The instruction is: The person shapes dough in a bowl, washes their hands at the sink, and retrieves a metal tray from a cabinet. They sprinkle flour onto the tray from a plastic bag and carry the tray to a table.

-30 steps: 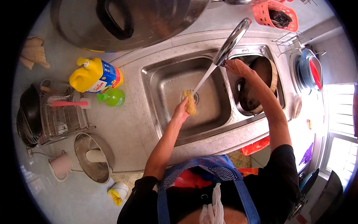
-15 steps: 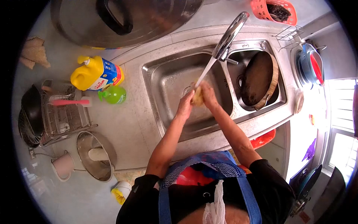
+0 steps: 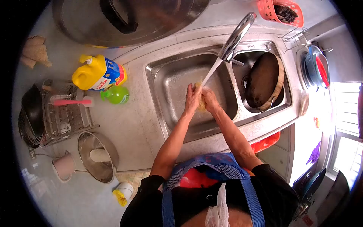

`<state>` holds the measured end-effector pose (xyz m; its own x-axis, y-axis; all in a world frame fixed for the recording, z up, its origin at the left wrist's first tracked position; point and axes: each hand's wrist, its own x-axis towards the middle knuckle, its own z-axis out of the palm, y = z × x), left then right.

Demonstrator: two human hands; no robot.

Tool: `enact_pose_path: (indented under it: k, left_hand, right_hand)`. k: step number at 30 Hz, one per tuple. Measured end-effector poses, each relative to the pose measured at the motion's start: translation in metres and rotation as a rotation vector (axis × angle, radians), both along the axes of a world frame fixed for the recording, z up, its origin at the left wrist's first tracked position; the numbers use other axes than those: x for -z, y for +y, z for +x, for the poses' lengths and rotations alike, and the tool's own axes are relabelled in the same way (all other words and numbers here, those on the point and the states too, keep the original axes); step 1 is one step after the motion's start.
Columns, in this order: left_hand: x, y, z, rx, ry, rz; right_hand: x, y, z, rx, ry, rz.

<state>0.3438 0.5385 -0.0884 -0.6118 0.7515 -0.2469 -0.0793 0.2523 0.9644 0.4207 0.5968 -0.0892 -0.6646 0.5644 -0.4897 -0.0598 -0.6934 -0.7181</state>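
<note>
Water runs from the chrome faucet (image 3: 239, 36) onto both hands over the large steel sink basin (image 3: 170, 79). Between them is a small yellowish, rough-looking lump (image 3: 202, 105), mostly covered by fingers; its kind cannot be made out. My left hand (image 3: 193, 99) is closed against its left side, and my right hand (image 3: 210, 100) grips it from the right. The stream lands where the fingers meet. In the smaller basin, right of my right hand, leans a dark round pan (image 3: 261, 81) with a light brown rim.
Left of the sink stand a yellow pump jug (image 3: 99, 73) and a green soap bottle (image 3: 116, 95). A dish rack (image 3: 66, 113), a steel pot (image 3: 96, 157) and a pink mug (image 3: 64, 166) are farther left. A large lid (image 3: 159, 19) lies behind; a coral basket (image 3: 267, 10) sits back right.
Both hands have shifted slightly and drawn closer around the yellowish lump, turning it under the stream. Less of its top shows now. The whole view has moved a little.
</note>
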Motion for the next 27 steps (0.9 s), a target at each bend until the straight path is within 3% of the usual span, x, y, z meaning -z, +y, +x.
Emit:
enact_pose_path:
  k: [1, 3, 5, 9, 11, 12, 15, 17, 18, 19, 21, 23, 25, 27]
  left_hand:
    - [-0.006, -0.002, -0.002, -0.039, -0.243, -0.001]
    - [-0.005, -0.004, -0.004, -0.072, -0.267, 0.005]
    - [-0.005, -0.004, -0.004, -0.110, -0.300, 0.012]
    - [0.004, -0.007, -0.013, 0.078, -0.442, 0.049]
    - [0.011, -0.011, -0.014, 0.104, -0.847, 0.133]
    - [0.013, -0.011, -0.012, 0.106, -0.847, 0.130]
    - [0.015, -0.012, -0.007, -0.039, -0.625, 0.092]
    - [0.015, -0.017, -0.007, 0.054, 0.221, -0.096]
    - [-0.009, -0.020, -0.006, 0.056, 0.470, -0.055]
    - [-0.019, -0.016, -0.006, 0.060, 0.469, -0.054]
    - [-0.029, -0.009, -0.009, 0.048, 0.800, 0.044]
    - [-0.040, -0.009, -0.007, 0.032, 0.789, 0.069]
    - [-0.043, -0.007, -0.004, 0.020, 0.775, 0.098]
    - [-0.042, -0.009, 0.002, -0.081, 0.437, 0.086]
  right_hand:
    - [-0.001, 0.001, 0.001, 0.057, -0.009, -0.027]
    - [-0.004, 0.002, 0.005, 0.120, -0.018, -0.053]
    - [-0.008, 0.002, 0.012, -0.006, 0.131, -0.031]
    - [-0.011, -0.003, 0.013, 0.029, 0.231, -0.093]
    - [-0.012, -0.002, 0.011, 0.060, 0.310, -0.049]
    - [-0.016, -0.004, 0.012, 0.063, 0.310, -0.050]
    - [-0.034, -0.005, 0.013, 0.140, 0.255, -0.009]
    - [-0.043, -0.006, 0.015, -0.104, 0.029, 0.333]
    - [-0.043, -0.005, 0.016, -0.101, 0.027, 0.333]
    - [-0.044, -0.003, 0.014, -0.108, 0.004, 0.313]
    - [-0.041, 0.000, 0.010, -0.118, -0.017, 0.293]
    - [-0.032, -0.001, 0.002, -0.002, 0.048, 0.098]
    - [-0.017, -0.002, -0.006, 0.059, 0.066, 0.064]
    - [-0.005, -0.002, -0.008, 0.117, 0.079, 0.022]
